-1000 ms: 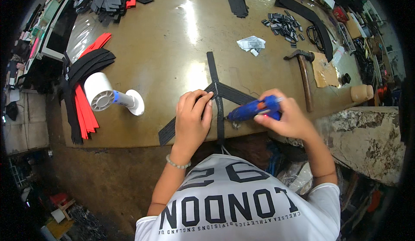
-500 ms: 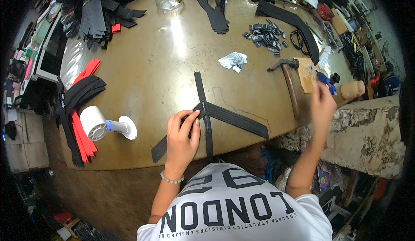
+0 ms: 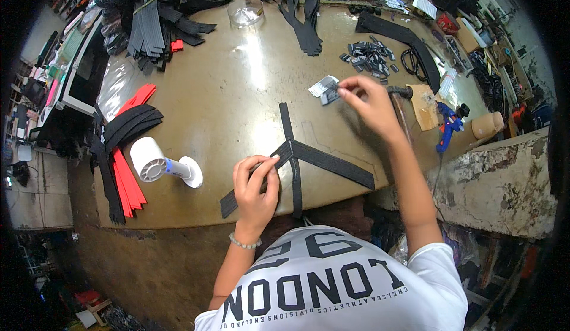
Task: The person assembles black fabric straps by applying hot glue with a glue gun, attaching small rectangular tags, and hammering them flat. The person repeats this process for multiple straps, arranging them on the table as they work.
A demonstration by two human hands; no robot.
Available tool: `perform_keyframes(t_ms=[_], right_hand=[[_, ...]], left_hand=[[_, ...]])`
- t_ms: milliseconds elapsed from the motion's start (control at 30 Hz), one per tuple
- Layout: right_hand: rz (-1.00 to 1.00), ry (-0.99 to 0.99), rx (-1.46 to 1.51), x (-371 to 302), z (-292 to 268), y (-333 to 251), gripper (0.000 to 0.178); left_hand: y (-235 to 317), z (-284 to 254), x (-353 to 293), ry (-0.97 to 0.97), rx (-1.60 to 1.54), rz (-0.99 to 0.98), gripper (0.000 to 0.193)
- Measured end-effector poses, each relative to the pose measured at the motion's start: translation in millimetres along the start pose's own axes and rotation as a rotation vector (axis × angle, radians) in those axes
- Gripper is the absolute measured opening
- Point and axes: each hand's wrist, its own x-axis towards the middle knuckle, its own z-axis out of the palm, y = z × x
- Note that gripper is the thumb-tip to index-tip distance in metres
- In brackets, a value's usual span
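Joined black webbing straps (image 3: pixel 332 163) lie on the table in front of me, their arms spreading from a central joint. My left hand (image 3: pixel 256 182) pinches the strap just left of that joint, thumb and fingers closed on it. Farther off to the right, my right hand (image 3: pixel 369 102) reaches over a small pile of white and grey printed labels (image 3: pixel 322 86). Its thumb and index finger are closed on a label at the pile's right side; the fingertips hide part of it.
A hammer (image 3: pixel 401 93) lies beyond my right forearm, near a blue glue gun (image 3: pixel 448 128) and a tape roll (image 3: pixel 488 125). Small black-grey pieces (image 3: pixel 369 56) are heaped behind the labels. A white handheld fan (image 3: pixel 163 163) stands left, beside red strips (image 3: pixel 127 182) and black straps (image 3: pixel 133 123).
My right hand has moved left from near the glue gun to the labels and closed there. My left hand keeps its pinch on the strap. The whole view has shifted slightly.
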Motion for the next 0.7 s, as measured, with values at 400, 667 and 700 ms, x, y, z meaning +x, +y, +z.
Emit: perform_keyframes(t_ms=[400,667,700], right_hand=[[0.4,-0.233,1.107,-103.8,79.0,-50.5,0.02],[0.34,-0.133,1.356,-100.4,69.5,-47.8,0.018],[0.329,-0.158,1.335,-100.7,65.8,-47.6,0.018]], left_hand=[[15.6,6.9,12.5,-0.095,-1.012,-0.692,0.012],[11.3,4.1,5.6,0.023,-0.839,-0.619,0.013],[10.0,3.0,4.4,0.036,-0.686,-0.545,0.016]])
